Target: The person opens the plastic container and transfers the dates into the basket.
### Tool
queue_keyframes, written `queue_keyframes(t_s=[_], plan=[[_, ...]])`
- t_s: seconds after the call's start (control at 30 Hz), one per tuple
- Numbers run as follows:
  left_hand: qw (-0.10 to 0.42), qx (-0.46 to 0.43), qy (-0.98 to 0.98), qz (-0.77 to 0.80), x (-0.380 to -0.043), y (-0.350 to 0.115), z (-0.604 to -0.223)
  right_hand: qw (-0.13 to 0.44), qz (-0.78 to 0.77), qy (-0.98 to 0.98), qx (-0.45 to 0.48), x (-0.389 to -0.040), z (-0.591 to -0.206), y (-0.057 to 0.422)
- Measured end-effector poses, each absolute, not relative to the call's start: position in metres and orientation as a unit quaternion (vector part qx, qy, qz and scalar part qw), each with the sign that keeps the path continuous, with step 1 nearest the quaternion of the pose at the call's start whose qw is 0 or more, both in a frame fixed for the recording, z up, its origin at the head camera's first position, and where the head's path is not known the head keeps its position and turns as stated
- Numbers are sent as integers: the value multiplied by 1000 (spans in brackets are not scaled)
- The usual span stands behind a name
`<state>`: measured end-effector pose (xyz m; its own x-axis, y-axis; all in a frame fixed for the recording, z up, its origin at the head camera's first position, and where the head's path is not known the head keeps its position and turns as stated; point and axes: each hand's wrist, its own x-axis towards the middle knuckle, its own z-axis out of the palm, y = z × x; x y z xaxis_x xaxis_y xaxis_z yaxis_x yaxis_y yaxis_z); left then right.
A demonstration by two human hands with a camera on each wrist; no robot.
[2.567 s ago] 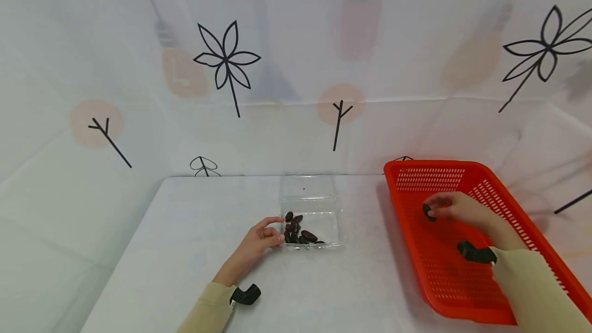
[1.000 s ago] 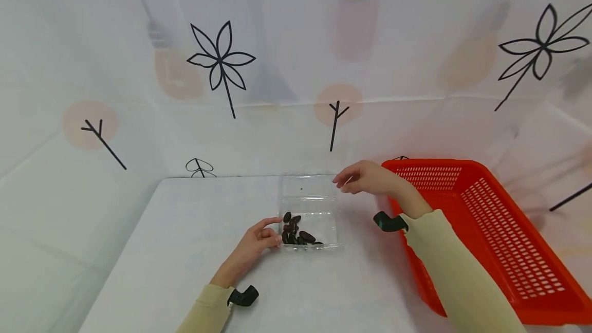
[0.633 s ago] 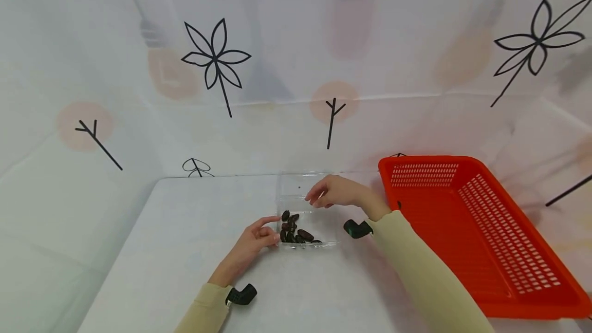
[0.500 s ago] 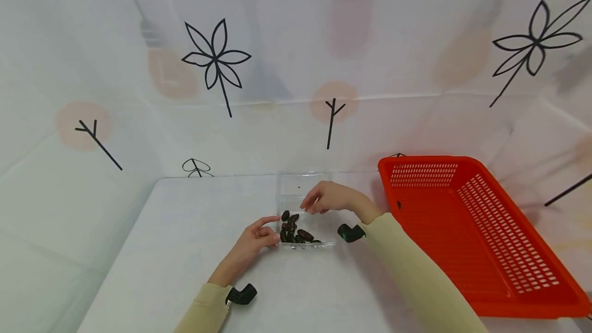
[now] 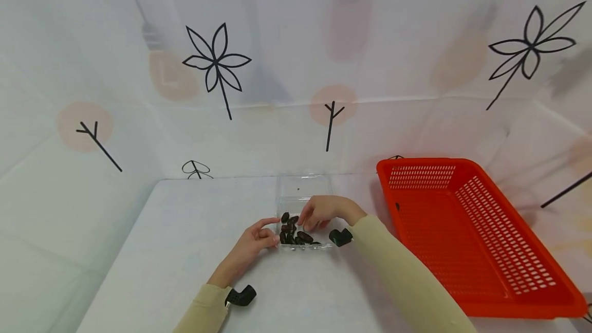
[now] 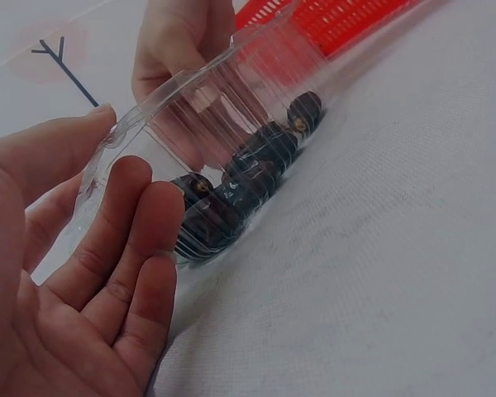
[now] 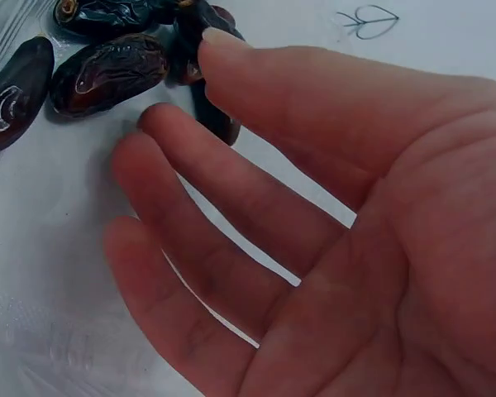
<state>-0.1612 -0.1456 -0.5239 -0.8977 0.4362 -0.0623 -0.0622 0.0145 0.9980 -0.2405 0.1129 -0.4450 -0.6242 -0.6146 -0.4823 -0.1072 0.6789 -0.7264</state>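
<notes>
A clear plastic box (image 5: 325, 230) stands on the white table with its lid (image 5: 314, 185) folded back, holding several dark, wrinkled dates (image 5: 304, 237) bunched at its left and near sides. My left hand (image 5: 252, 240) rests against the box's left side, fingertips right at the wall (image 6: 174, 124). Inside the box, my right hand (image 5: 324, 210) reaches down to the dates from the right. Seen from the right wrist, its thumb tip overlaps one date (image 7: 219, 124) and the other fingers (image 7: 190, 190) are spread, with no date gripped.
A large red perforated basket (image 5: 462, 251) stands to the right of the box. Near its left wall lies a small dark date (image 5: 397, 206). Behind the table hangs a pale cloth (image 5: 273, 137) printed with plant shapes.
My right hand held a date over the red basket, then came back left with nothing and lowered into the clear box. A date now lies in the basket. My left hand stayed put.
</notes>
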Motion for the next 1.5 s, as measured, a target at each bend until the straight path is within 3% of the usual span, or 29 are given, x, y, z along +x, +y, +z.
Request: queue_keyframes(t_s=[0.93,1.5], plan=[[176,127,696,684,-159,-145,-524,388,-311,823,-273,-243,-463,104],[176,137,691,688,-159,-145,-526,336,-361,830,-262,-243,-429,122]])
